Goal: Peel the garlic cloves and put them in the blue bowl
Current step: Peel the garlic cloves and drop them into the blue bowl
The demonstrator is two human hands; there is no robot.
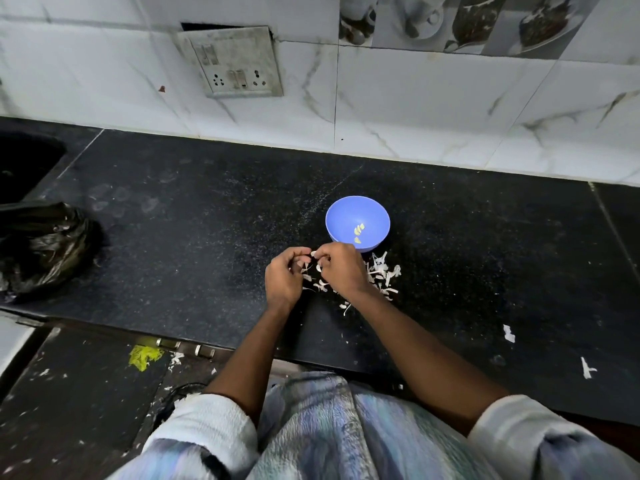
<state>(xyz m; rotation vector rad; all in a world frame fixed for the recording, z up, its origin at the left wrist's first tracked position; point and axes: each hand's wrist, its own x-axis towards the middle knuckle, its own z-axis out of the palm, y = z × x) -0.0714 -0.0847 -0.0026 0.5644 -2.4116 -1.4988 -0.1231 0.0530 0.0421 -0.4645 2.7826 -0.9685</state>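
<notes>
Both hands meet low over the worktop [194,237], my left hand [284,277] and right hand [341,268] each curled in a pinching grip on one small garlic clove [314,253] held between the fingertips, though its long axis is too small to tell for sure. Just beyond my right knuckles sits the blue bowl [339,216], a few peeled cloves [358,232] already inside. That hand looks nearer for the drop, a short reach forward.
</notes>
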